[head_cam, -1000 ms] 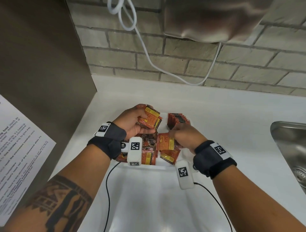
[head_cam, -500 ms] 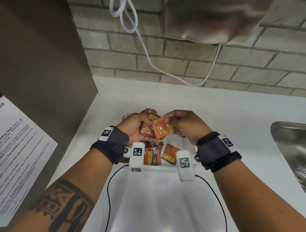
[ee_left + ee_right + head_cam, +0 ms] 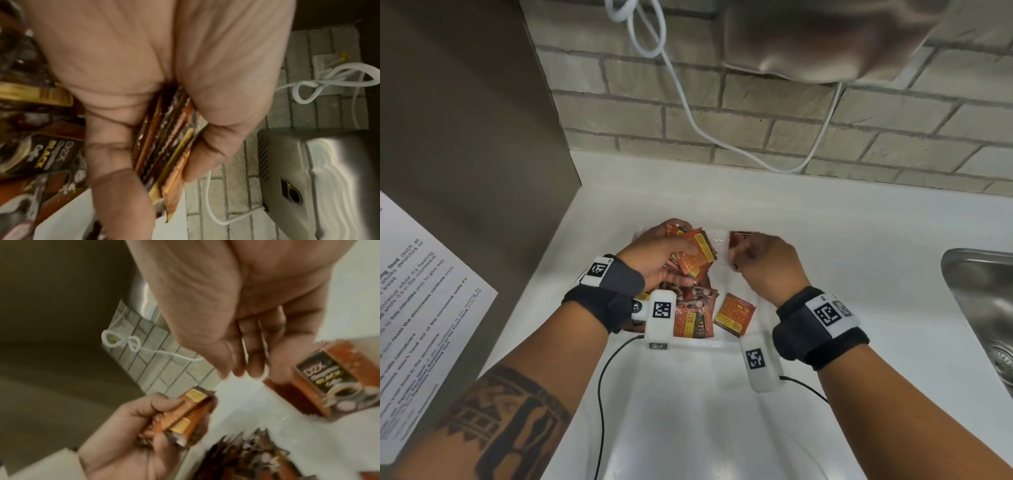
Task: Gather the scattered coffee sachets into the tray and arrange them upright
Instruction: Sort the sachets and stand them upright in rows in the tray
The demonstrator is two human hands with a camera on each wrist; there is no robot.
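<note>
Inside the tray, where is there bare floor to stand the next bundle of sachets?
Bare floor lies between the left hand's bundle and the upright row by the right hand. The tray's near-left is crowded with loose flat sachets.

A black wristband (image 3: 602, 301) with a white coded tag is worn behind each hand; a dark geometric tattoo (image 3: 510, 421) is seen on the left forearm.

sachets (image 3: 697, 260): glossy foil | tray (image 3: 722, 342): clear plastic | sink (image 3: 983, 308): brushed metal | wall (image 3: 756, 113): rough brick
</note>
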